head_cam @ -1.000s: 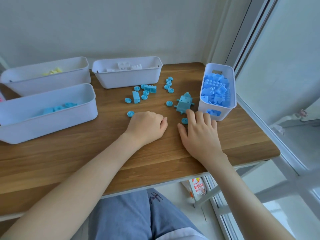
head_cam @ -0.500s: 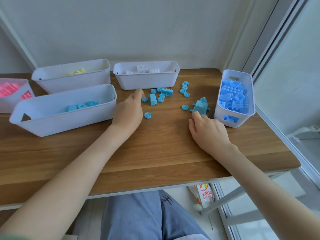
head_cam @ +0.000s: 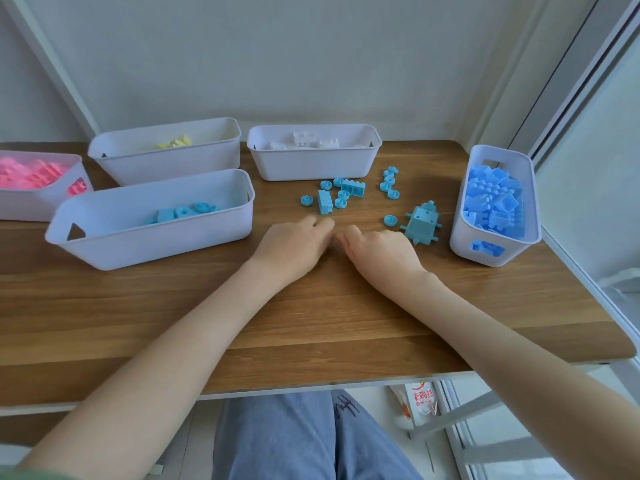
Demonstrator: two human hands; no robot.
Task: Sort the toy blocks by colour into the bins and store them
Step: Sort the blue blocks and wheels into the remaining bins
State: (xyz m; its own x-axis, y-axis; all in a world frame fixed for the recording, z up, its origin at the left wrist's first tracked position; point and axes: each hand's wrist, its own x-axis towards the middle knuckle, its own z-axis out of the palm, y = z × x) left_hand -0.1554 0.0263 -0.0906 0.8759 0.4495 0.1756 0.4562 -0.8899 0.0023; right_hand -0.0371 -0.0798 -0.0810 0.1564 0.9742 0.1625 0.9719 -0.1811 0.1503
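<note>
Several loose turquoise pieces lie on the wooden table (head_cam: 311, 323): a small brick (head_cam: 325, 201), a longer brick (head_cam: 353, 188), round pieces (head_cam: 390, 220) and a boxy studded block (head_cam: 420, 225). My left hand (head_cam: 294, 247) rests palm down, fingers curled and blurred, just below the small brick; what is under it is hidden. My right hand (head_cam: 381, 251) is beside it with fingers curled in, left of the boxy block. The fingertips of both hands nearly touch. The white bin with turquoise pieces (head_cam: 156, 237) stands to the left.
A bin full of blue blocks (head_cam: 491, 251) stands at the right edge. Bins of white blocks (head_cam: 311, 164) and yellow blocks (head_cam: 162, 164) line the back wall, and a pink-filled bin (head_cam: 31, 206) is far left. Window frame on the right.
My left hand came back from the far pieces and now covers the spot where a round piece lay. My right hand slid left, fingers curled; the round piece it had covered is out of sight.
</note>
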